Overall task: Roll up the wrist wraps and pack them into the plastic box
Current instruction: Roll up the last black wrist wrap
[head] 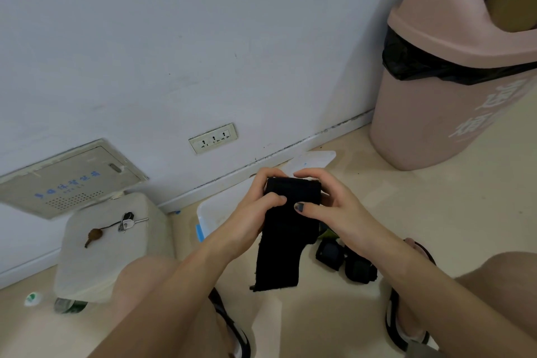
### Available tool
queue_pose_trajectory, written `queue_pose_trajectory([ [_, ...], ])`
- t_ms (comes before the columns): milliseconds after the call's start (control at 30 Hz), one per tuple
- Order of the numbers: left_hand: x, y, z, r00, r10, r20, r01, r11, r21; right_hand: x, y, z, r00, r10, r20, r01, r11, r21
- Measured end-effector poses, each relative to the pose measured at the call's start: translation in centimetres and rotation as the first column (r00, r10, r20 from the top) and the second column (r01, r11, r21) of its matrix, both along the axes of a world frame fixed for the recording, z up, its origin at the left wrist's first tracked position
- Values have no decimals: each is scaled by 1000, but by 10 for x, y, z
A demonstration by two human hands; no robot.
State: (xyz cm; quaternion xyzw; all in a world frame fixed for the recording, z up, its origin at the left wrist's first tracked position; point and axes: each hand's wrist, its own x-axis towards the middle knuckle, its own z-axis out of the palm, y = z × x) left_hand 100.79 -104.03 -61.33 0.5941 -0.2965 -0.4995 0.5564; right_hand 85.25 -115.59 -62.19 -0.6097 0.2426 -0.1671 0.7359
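Here we have the black wrist wrap (286, 229) up in the air between our knees, its far end wound into a short roll and its free tail hanging down toward the floor (406, 212). Our left hand (258, 209) has its grip clamped on the left side of the roll, thumb pressed across the near face, fingers curled over the far edge. Our right hand (328, 197) holds the right side in the same way, thumb with the dark nail lying on the fabric, fingers hooked over the top.

The risk, as we judge it, is the roll going slack: if either thumb lifts before the next turn is taken, the wound part could spring open, and the long tail may twist so the roll comes out crooked. A loose roll might then not sit well in the plastic box (216, 212), which lies on the floor just beyond our hands, partly hidden by them.

Both forearms reach forward from the near edge, wrists bent slightly inward, palms facing each other. Two rolled wraps (345, 261) already lie on the floor near right, beside our right forearm.
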Motion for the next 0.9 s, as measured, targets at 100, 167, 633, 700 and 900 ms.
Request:
queue_pose_trajectory([
  [100,-1,1,1,999,-28,27,28,999,-15,3,1,1,998,8,-65,-4,998,64],
  [167,-1,1,1,999,-24,45,25,1000,-15,5,3,1,998,2,-67,3,997,77],
  [633,1,-1,0,1000,-10,13,10,1000,-9,1,6,2,999,-21,47,19,999,34],
  [700,1,0,1,1000,-3,12,3,999,-34,1,5,0,1000,-4,20,3,999,53],
  [900,2,4,1,996,9,91,-3,998,-70,7,5,-4,1000,-1,-14,3,989,148],
])
